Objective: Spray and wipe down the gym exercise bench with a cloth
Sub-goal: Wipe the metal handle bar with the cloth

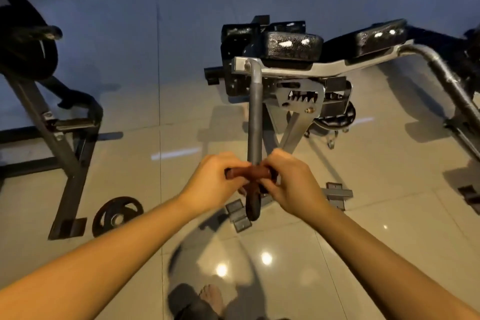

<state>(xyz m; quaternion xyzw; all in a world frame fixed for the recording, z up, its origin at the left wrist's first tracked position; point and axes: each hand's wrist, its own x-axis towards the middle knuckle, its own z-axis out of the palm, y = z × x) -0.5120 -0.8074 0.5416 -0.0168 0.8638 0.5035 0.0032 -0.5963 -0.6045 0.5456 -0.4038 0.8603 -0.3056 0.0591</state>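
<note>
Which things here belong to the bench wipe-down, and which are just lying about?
Job:
- cloth, or so it seems, gripped by left hand and right hand
- bar of the bench
- pad

Lying about:
- plate on the floor
- rack on the left

Blk pebbled, shiny bench pads (293,47), matt grey metal frame (298,71), glossy floor tiles (130,125)
</note>
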